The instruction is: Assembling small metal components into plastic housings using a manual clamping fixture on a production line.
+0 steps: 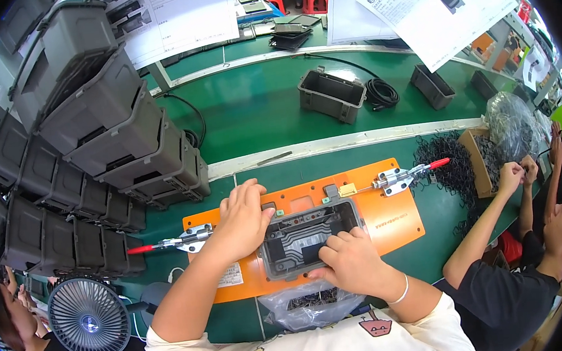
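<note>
"Orange fixture plate (394,222) under the grey plastic case (276,252)?"

"Yes. I see the case mid-plate between two toggle clamps (393,179), probably to sit square."

"Fingers?"

"Right hand (357,259): fingers grasping the near rim, likely to steady it. Left hand (241,220): fingers half-curled by the far-left corner; I can't tell if they grip."

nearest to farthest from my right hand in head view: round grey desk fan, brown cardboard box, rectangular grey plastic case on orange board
1. Grey plastic case, ahead-left, at the right hand
2. Brown cardboard box, ahead-right
3. Grey desk fan, far left
</note>
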{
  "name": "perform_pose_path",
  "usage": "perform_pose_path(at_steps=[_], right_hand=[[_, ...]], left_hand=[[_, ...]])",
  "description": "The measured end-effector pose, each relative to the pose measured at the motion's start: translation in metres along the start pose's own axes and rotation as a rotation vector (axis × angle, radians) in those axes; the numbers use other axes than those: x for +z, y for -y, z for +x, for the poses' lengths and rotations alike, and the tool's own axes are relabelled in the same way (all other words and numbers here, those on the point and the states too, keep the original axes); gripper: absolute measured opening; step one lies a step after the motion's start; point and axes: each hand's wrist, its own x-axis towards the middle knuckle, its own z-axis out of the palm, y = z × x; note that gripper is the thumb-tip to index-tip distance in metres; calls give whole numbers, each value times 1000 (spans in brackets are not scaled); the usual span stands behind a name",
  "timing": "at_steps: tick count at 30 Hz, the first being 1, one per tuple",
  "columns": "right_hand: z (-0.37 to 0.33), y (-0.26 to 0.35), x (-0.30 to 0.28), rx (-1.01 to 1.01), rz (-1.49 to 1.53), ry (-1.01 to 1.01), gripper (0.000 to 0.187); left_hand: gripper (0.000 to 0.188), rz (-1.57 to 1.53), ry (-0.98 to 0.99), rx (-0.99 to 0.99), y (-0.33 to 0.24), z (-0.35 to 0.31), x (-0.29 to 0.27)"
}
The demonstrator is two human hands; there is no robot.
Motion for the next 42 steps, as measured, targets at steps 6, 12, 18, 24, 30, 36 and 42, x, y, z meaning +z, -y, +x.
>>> perform_pose_path(at_steps=[6, 12, 18, 24, 30, 36, 42], right_hand=[[26, -16, -32, 168, 113, -252, 48], [32, -42, -9, 202, -141, -135, 55], [28, -41, -9, 110, -262, -174, 48], [-9, 10, -25, -104, 182, -191, 15], [-37, 37, 3, -162, 79, 341, 7], [-38, 27, 6, -197, 185, 305, 6], [-29, 20, -18, -162, 322, 14, 15]], left_hand=[[32, 187, 316, -101, -14, 4, -13], [30, 224, 286, -74, -18, 4, -11], [30, 204, -64, -79, -16, -9, 1], [14, -22, -7, 546, -71, -91, -2], [14, 211, 329, 505, -89, -114, 22], [7, 260, 392, 473, -89, -112, 21], [15, -236, 237, 432, -71, -109, 11]])
